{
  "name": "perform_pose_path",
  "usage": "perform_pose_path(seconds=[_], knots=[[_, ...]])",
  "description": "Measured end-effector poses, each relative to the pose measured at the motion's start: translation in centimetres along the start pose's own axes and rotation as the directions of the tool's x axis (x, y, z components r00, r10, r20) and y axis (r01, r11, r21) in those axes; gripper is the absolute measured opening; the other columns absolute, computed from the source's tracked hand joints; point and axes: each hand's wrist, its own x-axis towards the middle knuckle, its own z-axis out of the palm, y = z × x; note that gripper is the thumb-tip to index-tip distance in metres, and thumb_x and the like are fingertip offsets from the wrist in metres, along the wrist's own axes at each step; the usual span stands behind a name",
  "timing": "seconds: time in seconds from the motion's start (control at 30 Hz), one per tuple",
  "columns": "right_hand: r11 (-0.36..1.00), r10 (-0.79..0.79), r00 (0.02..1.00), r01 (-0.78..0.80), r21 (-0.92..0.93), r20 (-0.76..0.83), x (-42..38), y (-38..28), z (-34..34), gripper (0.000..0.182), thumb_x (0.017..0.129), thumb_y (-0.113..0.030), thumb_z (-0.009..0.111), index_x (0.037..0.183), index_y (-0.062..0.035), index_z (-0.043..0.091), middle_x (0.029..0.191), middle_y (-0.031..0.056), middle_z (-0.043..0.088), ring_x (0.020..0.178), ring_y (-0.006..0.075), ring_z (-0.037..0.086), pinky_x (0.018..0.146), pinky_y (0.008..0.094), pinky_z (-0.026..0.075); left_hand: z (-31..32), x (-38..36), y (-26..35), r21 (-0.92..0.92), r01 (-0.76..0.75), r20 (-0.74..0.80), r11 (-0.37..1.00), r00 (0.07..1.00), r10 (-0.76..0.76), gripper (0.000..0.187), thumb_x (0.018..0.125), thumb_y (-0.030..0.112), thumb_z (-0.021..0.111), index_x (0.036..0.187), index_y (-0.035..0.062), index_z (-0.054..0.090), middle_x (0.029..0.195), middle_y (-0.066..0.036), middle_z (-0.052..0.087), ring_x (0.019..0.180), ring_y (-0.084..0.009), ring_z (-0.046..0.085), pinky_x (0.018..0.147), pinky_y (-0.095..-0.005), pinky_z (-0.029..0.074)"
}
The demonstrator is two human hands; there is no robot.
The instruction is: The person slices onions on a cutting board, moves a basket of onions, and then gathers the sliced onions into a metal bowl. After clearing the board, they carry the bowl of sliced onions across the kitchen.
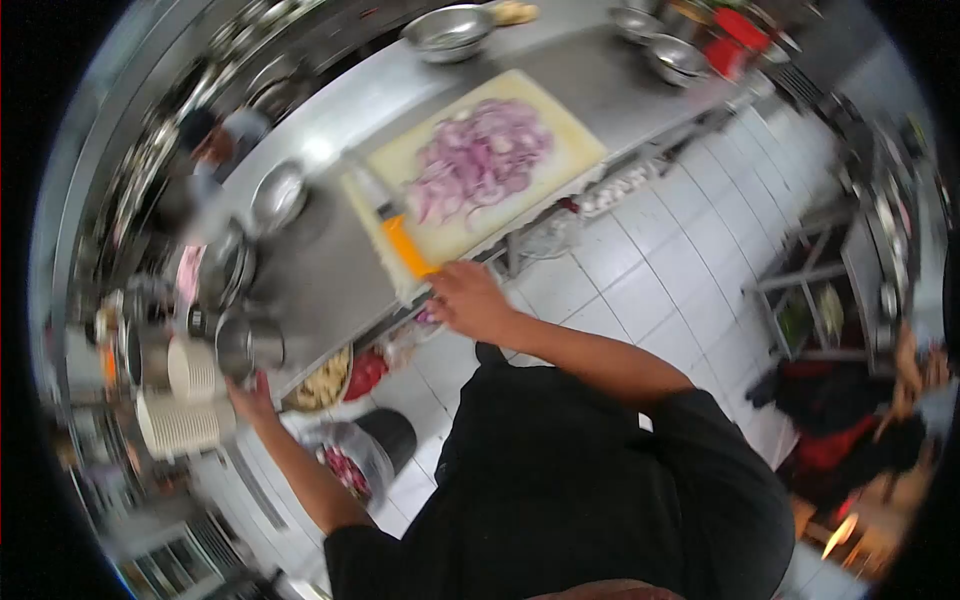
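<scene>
A pale cutting board [560, 150] lies on the steel counter [320, 270] with a heap of sliced red onion [480, 160] on it. A knife with an orange handle [408, 247] rests flat along the board's near edge. My right hand [472, 302] is at the counter's edge, its fingertips at the end of that handle, not wrapped around it. My left hand [252, 398] reaches out to the left and touches the underside of a round metal pot [250, 343] beside a stack of white plates [180, 425]. Blur hides its grip.
Metal bowls [450, 30] stand along the counter, with more [278, 195] near the board. Bins of vegetables [345, 375] sit under the counter. One person [215, 150] works across the counter, another [880, 420] at the right over the tiled floor [650, 270].
</scene>
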Motion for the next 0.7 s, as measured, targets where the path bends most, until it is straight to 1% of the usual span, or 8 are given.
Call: perform_pose_path(seconds=[0.03, 0.1, 0.13, 0.47, 0.5, 0.57, 0.63, 0.7], knots=[[0.996, 0.071, 0.996, -0.068, -0.051, 0.051, 1.8, -0.9, 0.5, 0.041, 0.082, -0.023, 0.070, 0.117, -0.0030, 0.061, 0.103, 0.0167, 0.058, 0.099, 0.0350, 0.056, 0.087, 0.0468, 0.044, 1.7, -0.9, 0.5, -0.040, 0.031, -0.136, 0.999, 0.990, -0.036, 0.050, 0.092, 0.027, 0.064, 0.133, 0.0023, 0.049, 0.132, -0.020, 0.044, 0.107, -0.0340, 0.053, 0.085, -0.0447, 0.057], [0.982, 0.160, 0.980, -0.146, -0.118, 0.117, 4.5, -0.9, 0.9, 0.045, 0.082, -0.021, 0.069, 0.121, -0.0021, 0.058, 0.107, 0.0181, 0.056, 0.102, 0.0347, 0.054, 0.088, 0.0456, 0.043, 1.1, 0.6, -0.6, 0.141, -0.079, -0.026, 0.987, 0.996, 0.083, 0.043, 0.090, 0.017, 0.063, 0.122, -0.0083, 0.052, 0.117, -0.022, 0.050, 0.103, -0.0320, 0.055, 0.077, -0.0396, 0.061], [0.977, 0.183, 0.973, -0.164, -0.134, 0.142, 5.2, -0.5, 1.6, 0.045, 0.082, -0.020, 0.068, 0.122, -0.0010, 0.057, 0.107, 0.0187, 0.055, 0.102, 0.0347, 0.053, 0.088, 0.0449, 0.043, 1.7, -0.5, -0.5, 0.040, -0.008, -0.104, 0.999, 0.994, 0.012, 0.040, 0.090, 0.015, 0.061, 0.118, -0.0122, 0.052, 0.113, -0.023, 0.051, 0.103, -0.0317, 0.055, 0.077, -0.0396, 0.062], [0.975, 0.211, 0.965, -0.219, 0.030, 0.155, 9.4, -0.7, 5.5, 0.050, 0.082, -0.028, 0.072, 0.120, 0.0007, 0.057, 0.102, 0.0197, 0.056, 0.097, 0.0358, 0.055, 0.088, 0.0470, 0.044, 0.4, 0.6, -0.5, 0.163, -0.021, -0.170, 0.986, 0.984, 0.049, 0.028, 0.087, 0.002, 0.054, 0.104, -0.0191, 0.049, 0.108, -0.021, 0.052, 0.095, -0.0322, 0.058, 0.086, -0.0452, 0.063], [0.970, 0.224, 0.960, -0.237, 0.057, 0.170, 9.5, -0.6, 4.2, 0.051, 0.081, -0.030, 0.073, 0.119, 0.0001, 0.058, 0.103, 0.0196, 0.057, 0.099, 0.0358, 0.055, 0.088, 0.0472, 0.044, 0.2, -0.2, 0.3, 0.408, -0.160, -0.049, 0.899, 0.979, 0.196, 0.027, 0.087, 0.002, 0.055, 0.104, -0.0180, 0.050, 0.107, -0.020, 0.053, 0.095, -0.0318, 0.059, 0.085, -0.0440, 0.063], [0.969, 0.210, 0.975, -0.217, 0.118, 0.075, 8.9, 2.0, 1.3, 0.053, 0.079, -0.034, 0.077, 0.118, -0.0020, 0.060, 0.108, 0.0188, 0.059, 0.106, 0.0356, 0.056, 0.091, 0.0464, 0.044, 0.2, -2.8, 1.7, 0.743, -0.421, 0.267, 0.520, 0.899, 0.347, 0.026, 0.087, 0.002, 0.056, 0.106, -0.0159, 0.052, 0.107, -0.018, 0.055, 0.094, -0.0309, 0.061, 0.084, -0.0416, 0.063], [0.979, 0.204, 0.973, -0.203, 0.024, -0.108, 8.3, 6.9, -3.4, 0.062, 0.073, -0.034, 0.082, 0.121, -0.0010, 0.060, 0.116, 0.0188, 0.060, 0.112, 0.0370, 0.055, 0.098, 0.0459, 0.042, 2.6, -5.5, 4.9, 0.299, -0.189, -0.074, 0.935, 0.973, 0.220, 0.026, 0.086, -0.001, 0.058, 0.112, -0.0011, 0.058, 0.102, -0.012, 0.061, 0.094, -0.0239, 0.064, 0.074, -0.0326, 0.061], [0.969, 0.160, 0.979, -0.181, -0.171, -0.127, 8.8, 16.1, -10.8, 0.077, 0.067, -0.033, 0.086, 0.131, -0.0036, 0.055, 0.129, 0.0199, 0.055, 0.121, 0.0383, 0.050, 0.104, 0.0459, 0.039, 7.1, -13.1, 8.9, 0.269, -0.236, 0.096, 0.934, 0.971, 0.217, 0.025, 0.084, -0.002, 0.058, 0.109, 0.0031, 0.058, 0.099, -0.009, 0.063, 0.092, -0.0200, 0.064, 0.071, -0.0315, 0.061]])
